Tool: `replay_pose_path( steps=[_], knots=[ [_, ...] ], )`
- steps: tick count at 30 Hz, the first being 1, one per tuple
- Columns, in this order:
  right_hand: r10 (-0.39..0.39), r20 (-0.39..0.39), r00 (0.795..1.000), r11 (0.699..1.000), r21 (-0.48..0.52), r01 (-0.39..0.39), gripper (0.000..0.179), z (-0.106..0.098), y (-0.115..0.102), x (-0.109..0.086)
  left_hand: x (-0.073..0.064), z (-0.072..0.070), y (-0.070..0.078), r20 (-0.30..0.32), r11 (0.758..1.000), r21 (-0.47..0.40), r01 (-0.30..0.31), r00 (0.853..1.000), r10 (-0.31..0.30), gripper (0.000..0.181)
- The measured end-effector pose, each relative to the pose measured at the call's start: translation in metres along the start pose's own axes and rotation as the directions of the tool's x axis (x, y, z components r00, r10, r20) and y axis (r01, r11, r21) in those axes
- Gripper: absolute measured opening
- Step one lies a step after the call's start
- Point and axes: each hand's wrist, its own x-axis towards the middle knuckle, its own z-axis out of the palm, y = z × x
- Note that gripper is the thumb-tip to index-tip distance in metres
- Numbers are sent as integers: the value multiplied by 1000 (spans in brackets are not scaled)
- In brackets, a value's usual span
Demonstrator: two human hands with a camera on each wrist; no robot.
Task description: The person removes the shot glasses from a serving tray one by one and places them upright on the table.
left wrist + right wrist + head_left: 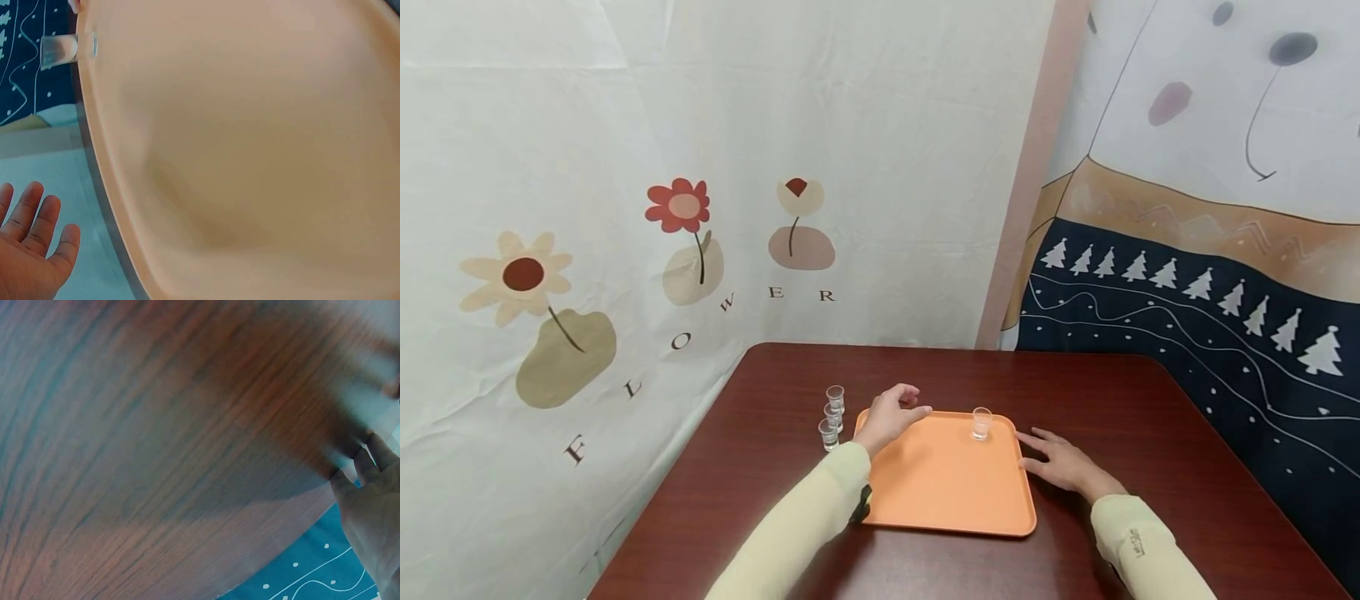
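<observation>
An orange tray (951, 483) lies on the dark red table. One small clear shot glass (981, 423) stands on it near the far right corner; the left wrist view shows this glass (59, 50) too. My left hand (891, 417) hovers over the tray's far left corner, fingers loosely bent and holding nothing. In the left wrist view the fingers of the left hand (37, 244) are spread apart. Beside the tray's right edge is my right hand (1063, 462), its extended fingertips right at the rim and its palm down over the table. Several similar glasses (829, 435) stand left of the tray.
The wooden table (940, 571) reaches back to a pale wall hanging (880, 167) printed with flowers. To the right hangs a dark blue cloth (1112, 308) with white trees. The glasses at the left form a close row running away from me.
</observation>
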Motion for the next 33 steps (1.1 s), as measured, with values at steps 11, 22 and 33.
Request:
replay_pose_path(
  steps=[11,22,33],
  knots=[
    [-9,0,1000,1000,4,9,64,-3,1,-1,5,32,8,65,999,-33,12,998,-10,43],
    [7,-3,1000,1000,2,-7,65,-3,-2,-2,12,59,13,90,1000,6,-7,996,7,48],
    [5,-3,1000,1000,2,-5,64,-1,-1,0,18,82,13,130,999,40,12,991,-17,48]
  ],
)
